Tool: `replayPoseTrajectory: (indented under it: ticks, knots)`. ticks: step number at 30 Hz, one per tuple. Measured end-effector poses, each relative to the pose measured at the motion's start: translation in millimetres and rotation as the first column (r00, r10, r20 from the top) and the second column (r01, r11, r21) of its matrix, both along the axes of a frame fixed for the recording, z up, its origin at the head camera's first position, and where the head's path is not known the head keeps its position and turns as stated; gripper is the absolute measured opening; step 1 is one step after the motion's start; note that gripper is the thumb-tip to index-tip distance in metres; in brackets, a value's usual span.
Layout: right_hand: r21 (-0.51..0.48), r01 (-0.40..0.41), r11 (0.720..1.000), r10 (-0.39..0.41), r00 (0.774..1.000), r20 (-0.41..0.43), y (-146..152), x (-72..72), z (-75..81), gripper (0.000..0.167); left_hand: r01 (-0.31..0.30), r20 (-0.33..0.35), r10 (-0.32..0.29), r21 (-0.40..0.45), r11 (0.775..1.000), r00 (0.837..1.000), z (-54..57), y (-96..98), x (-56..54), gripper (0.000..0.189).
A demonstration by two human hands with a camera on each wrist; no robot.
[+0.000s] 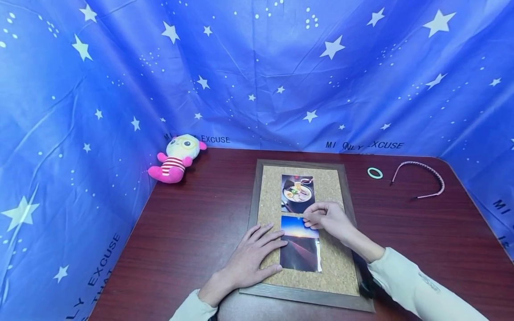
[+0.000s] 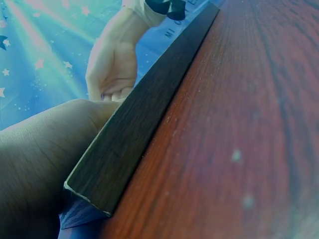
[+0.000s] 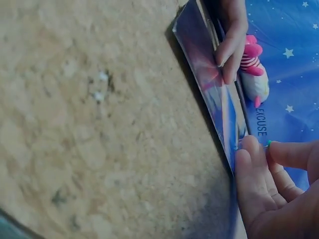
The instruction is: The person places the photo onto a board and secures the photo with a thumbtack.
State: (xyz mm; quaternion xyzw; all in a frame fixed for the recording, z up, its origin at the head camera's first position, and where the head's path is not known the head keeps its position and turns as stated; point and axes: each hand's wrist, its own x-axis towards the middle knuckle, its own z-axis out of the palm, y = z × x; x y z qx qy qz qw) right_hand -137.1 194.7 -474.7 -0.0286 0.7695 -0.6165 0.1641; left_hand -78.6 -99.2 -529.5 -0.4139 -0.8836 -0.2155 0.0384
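Note:
On a framed cork board [image 1: 337, 276] lie two photos, one above the other. The upper photo [image 1: 297, 191] shows a bowl of noodles; the lower photo [image 1: 300, 249] shows a blue sky over a dark road. Spread flat, my left hand [image 1: 254, 256] rests on the board's left side, fingertips on the lower photo's left edge. My right hand [image 1: 327, 219] is at that photo's top edge. Between its thumb and fingers it pinches a small green-tipped pin [image 3: 268, 144], mostly hidden by the fingers. The board's wooden frame [image 2: 144, 99] runs beside my left hand.
A pink and white plush toy [image 1: 176, 158] sits at the table's back left corner. Right of the board lie a mint-green ring [image 1: 369, 175] and a headband [image 1: 435, 176]. Blue star-patterned cloth [image 1: 257, 89] surrounds the dark red table [image 1: 192, 232].

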Motion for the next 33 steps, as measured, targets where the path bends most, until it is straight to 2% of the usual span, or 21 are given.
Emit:
replayPoseTrajectory:
  ticks: [5,9,17,22,26,30,33]
  knots:
    - [0.073,0.002,0.997,-0.001,1.0,-0.015,-5.7,-0.9,-2.4,0.015,0.002,0.012,-0.002,0.003,1.0,1.0,1.3,0.3,0.2,0.058]
    - [0.137,0.036,0.99,-0.03,0.999,-0.043,-10.0,-3.3,-5.1,0.013,0.002,0.016,-0.002,0.008,1.0,1.0,1.7,0.2,0.2,0.057]
    - [0.292,0.06,0.955,-0.026,0.992,-0.119,-16.1,-6.7,-10.8,0.01,0.005,-0.003,-0.005,0.019,1.0,1.0,0.9,-0.3,-0.1,0.056]
    - [0.349,0.064,0.935,-0.006,0.986,-0.165,-15.8,-8.1,-13.6,0.011,0.009,-0.02,-0.009,0.018,1.0,1.0,-0.2,-0.4,-0.4,0.056]
    - [0.368,0.067,0.928,0.015,0.976,-0.216,-13.1,-9.3,-18.6,0.012,0.009,-0.018,-0.008,0.015,1.0,1.0,0.1,-0.3,-0.3,0.056]
    - [0.401,0.079,0.913,0.048,0.953,-0.298,-8.0,-14.3,-35.0,0.012,0.007,-0.012,-0.007,0.013,1.0,1.0,0.3,-0.5,-0.2,0.057]
    - [0.43,0.1,0.897,0.044,0.949,-0.312,-9.6,-14.6,-35.1,0.011,0.008,-0.017,-0.007,0.013,1.0,1.0,0.3,-0.4,-0.3,0.057]
